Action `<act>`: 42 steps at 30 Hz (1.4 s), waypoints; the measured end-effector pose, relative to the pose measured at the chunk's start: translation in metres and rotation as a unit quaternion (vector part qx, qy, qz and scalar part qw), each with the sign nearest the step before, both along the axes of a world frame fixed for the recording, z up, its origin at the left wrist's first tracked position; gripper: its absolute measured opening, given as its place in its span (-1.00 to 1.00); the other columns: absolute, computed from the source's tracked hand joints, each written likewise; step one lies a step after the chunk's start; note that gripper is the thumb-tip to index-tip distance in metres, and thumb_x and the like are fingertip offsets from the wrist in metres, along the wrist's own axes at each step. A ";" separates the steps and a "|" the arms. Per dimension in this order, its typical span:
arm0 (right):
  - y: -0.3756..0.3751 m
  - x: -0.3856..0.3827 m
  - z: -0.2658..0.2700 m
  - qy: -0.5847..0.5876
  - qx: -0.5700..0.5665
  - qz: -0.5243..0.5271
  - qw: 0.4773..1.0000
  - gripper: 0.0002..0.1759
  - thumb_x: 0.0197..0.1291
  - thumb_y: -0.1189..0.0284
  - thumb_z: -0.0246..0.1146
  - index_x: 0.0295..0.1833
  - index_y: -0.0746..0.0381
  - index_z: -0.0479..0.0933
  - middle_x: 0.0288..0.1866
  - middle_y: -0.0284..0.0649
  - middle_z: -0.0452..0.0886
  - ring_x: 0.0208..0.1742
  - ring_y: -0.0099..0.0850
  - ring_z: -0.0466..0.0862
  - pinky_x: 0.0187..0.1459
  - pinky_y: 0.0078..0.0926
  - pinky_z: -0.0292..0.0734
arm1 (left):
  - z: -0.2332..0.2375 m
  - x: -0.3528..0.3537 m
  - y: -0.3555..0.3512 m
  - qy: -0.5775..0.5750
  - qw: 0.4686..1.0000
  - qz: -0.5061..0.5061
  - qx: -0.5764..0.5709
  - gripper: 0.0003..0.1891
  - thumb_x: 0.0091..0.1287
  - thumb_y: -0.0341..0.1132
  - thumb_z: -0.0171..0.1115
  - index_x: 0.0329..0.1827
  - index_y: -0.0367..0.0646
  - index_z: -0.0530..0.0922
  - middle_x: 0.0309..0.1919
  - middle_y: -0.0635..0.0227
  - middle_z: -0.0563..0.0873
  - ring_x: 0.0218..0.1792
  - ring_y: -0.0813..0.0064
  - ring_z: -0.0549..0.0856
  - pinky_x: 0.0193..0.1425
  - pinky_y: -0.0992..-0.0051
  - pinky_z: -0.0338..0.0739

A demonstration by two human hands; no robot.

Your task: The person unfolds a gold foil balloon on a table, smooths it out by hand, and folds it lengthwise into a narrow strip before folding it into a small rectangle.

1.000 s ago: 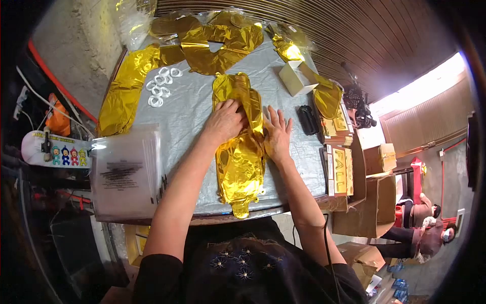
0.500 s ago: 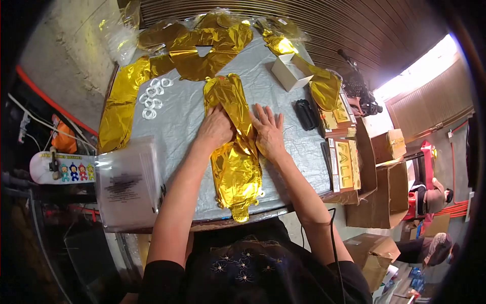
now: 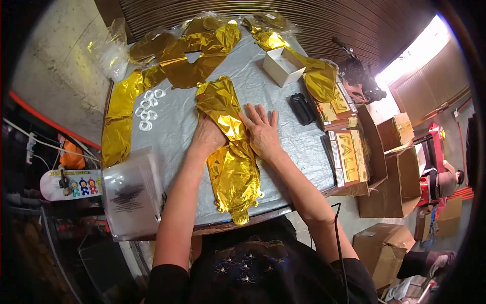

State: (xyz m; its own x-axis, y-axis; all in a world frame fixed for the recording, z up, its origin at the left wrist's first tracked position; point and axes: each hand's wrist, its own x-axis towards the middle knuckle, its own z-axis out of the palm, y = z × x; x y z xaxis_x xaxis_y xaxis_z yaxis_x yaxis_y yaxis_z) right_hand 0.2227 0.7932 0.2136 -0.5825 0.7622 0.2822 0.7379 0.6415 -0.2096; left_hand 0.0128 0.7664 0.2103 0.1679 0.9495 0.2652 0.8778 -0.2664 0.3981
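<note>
Mid-worktop (image 3: 174, 126), toward near edge: gold foil piece (image 3: 235, 177) lying lengthwise, creased, upper part folded over, narrow tab at near end. L hand (image 3: 208, 136) at its L side, fingers tucked under upper foil & hidden; can't tell if gripping. R hand (image 3: 264, 137) palm down, fingers spread on silver cover (image 3: 276, 185), thumb side against R edge of foil; nothing grasped.

Surroundings: white/clear rings (image 3: 147, 103) grouped L of foil piece, apart from it. More gold foil (image 3: 195, 71) along far side; long foil strip (image 3: 119, 119) down L side. Stack of clear printed bags (image 3: 132, 197), near L corner. R side: open white box (image 3: 275, 72), black obj. (image 3: 302, 109) (ID unclear) nearer, then cartons w/ gold lettering (image 3: 350, 157) at R edge.
</note>
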 end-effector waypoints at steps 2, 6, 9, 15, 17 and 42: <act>0.000 -0.001 0.006 -0.046 -0.011 -0.004 0.999 -0.29 0.35 0.36 0.26 0.64 -0.04 0.41 0.78 -0.18 0.19 0.77 0.01 0.14 0.62 0.49 -0.12 | 0.001 0.001 0.001 0.018 1.000 0.005 -0.004 -0.30 0.46 -0.10 0.25 0.65 -0.03 0.32 0.65 0.06 0.34 0.70 0.01 0.20 0.77 -0.06 -0.07; 0.000 -0.001 0.005 -0.060 0.005 -0.001 0.998 -0.30 0.35 0.36 0.26 0.63 -0.03 0.42 0.77 -0.17 0.20 0.77 0.00 0.14 0.62 0.48 -0.11 | -0.001 0.000 0.001 -0.005 1.000 0.001 0.015 -0.31 0.44 -0.14 0.26 0.63 -0.05 0.34 0.64 0.05 0.35 0.69 0.01 0.20 0.77 -0.07 -0.08; -0.001 -0.003 0.004 -0.077 0.015 -0.003 0.997 -0.30 0.35 0.35 0.26 0.62 -0.01 0.42 0.77 -0.18 0.20 0.77 -0.01 0.13 0.62 0.48 -0.11 | 0.008 0.000 -0.004 -0.041 0.999 -0.005 0.016 -0.37 0.42 -0.19 0.27 0.56 -0.09 0.43 0.58 -0.01 0.43 0.65 -0.03 0.26 0.76 -0.06 -0.03; 0.001 -0.006 0.005 -0.033 0.000 0.007 0.999 -0.28 0.28 0.47 0.22 0.60 0.09 0.43 0.75 -0.10 0.24 0.76 0.03 0.15 0.64 0.51 -0.20 | 0.020 -0.016 -0.003 -0.176 0.982 0.041 -0.056 -0.57 0.35 -0.44 0.26 0.30 -0.24 0.60 0.29 -0.10 0.67 0.33 -0.21 0.58 0.44 0.04 0.46; 0.001 -0.006 0.006 -0.052 0.000 0.003 0.999 -0.28 0.27 0.49 0.21 0.60 0.10 0.44 0.75 -0.11 0.24 0.77 0.03 0.15 0.64 0.51 -0.20 | 0.023 -0.024 -0.001 -0.141 0.978 0.142 0.053 -0.71 0.39 -0.51 0.19 0.15 -0.27 0.65 0.04 -0.03 0.76 0.04 -0.22 0.70 0.16 0.03 0.61; -0.032 -0.012 -0.009 0.073 -0.076 0.081 0.991 -0.25 0.56 0.27 0.13 0.65 0.51 0.15 0.72 0.25 0.17 0.74 0.16 0.15 0.71 0.10 -0.01 | 0.032 -0.013 0.056 0.020 0.991 -0.123 -0.039 -0.72 0.31 -0.46 0.24 0.02 -0.13 0.81 0.09 0.36 0.82 0.21 0.24 0.73 0.25 0.28 0.66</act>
